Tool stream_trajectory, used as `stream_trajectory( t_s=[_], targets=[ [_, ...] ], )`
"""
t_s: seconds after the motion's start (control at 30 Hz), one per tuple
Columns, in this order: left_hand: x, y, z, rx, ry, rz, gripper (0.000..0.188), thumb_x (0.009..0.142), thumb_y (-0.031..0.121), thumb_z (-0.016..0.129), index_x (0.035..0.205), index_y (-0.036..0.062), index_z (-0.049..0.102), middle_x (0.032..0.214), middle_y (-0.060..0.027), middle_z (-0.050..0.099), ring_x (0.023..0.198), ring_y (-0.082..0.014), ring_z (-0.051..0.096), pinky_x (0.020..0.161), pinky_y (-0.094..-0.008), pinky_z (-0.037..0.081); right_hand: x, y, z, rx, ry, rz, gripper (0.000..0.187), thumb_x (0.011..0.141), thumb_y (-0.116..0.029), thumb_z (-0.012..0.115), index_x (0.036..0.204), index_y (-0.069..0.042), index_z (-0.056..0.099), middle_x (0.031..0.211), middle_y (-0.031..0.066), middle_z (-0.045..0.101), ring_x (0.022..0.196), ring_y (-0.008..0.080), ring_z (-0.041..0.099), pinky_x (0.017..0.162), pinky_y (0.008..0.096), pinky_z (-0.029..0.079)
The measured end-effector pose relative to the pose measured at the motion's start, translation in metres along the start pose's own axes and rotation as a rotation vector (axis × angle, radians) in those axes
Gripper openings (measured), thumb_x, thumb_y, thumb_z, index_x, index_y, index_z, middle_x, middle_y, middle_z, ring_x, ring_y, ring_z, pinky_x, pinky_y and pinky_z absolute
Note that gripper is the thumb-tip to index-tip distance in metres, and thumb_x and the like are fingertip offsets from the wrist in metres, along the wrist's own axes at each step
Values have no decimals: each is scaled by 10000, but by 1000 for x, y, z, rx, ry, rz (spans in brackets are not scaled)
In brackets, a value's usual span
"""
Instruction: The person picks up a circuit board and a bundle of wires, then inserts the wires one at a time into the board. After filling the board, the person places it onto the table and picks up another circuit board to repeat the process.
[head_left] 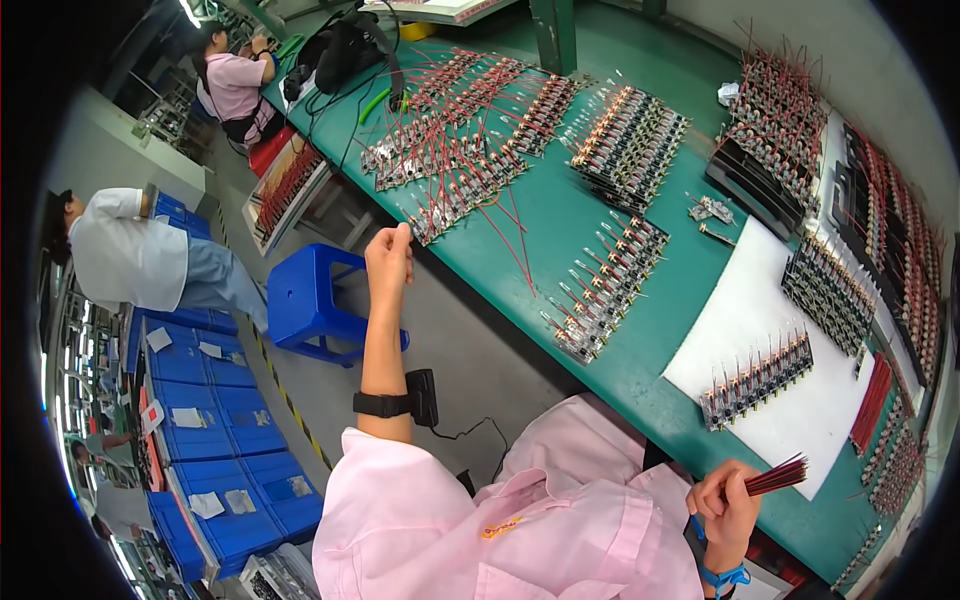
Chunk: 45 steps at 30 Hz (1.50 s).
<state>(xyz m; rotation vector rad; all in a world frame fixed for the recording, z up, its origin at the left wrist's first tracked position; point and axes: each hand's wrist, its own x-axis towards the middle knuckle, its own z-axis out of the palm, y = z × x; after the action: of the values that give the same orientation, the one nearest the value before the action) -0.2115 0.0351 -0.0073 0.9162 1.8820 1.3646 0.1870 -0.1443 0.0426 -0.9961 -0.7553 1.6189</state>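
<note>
Right hand (725,503) closed around a bundle of thin dark-red wires (780,475), at the near edge of a flat green tabletop (675,290). Farther off, left hand (388,262), fingers curled in — can't tell if on anything — near a black-and-silver circuit-board strip (470,192). Likely step: wire handling; next would call for singling one out.

Even, fairly bright light falls on the green table (690,270), while fisheye edges bend into black.
</note>
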Motion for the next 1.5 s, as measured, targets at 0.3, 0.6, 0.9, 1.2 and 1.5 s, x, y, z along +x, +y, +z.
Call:
stream_trajectory(
  t_s=[0.3,0.6,0.9,1.2,1.5],
  targets=[
    [4,-3,4,169,19,181,206,770,213,517,632,74,452,492,48,363,359,-21,288,302,-170,196,5,2,11,-22,20,-7,456,807,-337,452,600,70,461,374,-9,263,315,62,202,354,242,275],
    [-14,6,2,-290,-201,-98,177,771,173,476,632,74,431,496,22,379,348,-37,284,306,-175,212,0,4,8,-16,48,-11,450,808,-331,452,598,67,466,374,-7,265,317,61,206,357,241,278],
    [-29,-1,7,-434,-231,-121,180,789,179,455,651,65,433,509,-1,412,337,-45,287,303,-182,230,-3,6,5,-19,47,3,442,804,-327,460,601,66,473,374,-1,274,318,64,213,357,242,276],
    [-26,-11,6,-469,-192,-36,201,803,191,478,656,60,438,513,11,404,345,-33,281,303,-169,226,-4,7,8,-37,60,12,443,802,-325,461,604,71,473,376,6,288,319,66,226,354,234,269],
    [-26,1,-6,-567,-180,59,165,801,167,485,696,41,468,520,16,403,351,-21,281,300,-157,218,-5,7,15,-44,51,19,438,806,-319,455,606,70,474,377,10,294,318,66,236,351,229,270]
  ],
)
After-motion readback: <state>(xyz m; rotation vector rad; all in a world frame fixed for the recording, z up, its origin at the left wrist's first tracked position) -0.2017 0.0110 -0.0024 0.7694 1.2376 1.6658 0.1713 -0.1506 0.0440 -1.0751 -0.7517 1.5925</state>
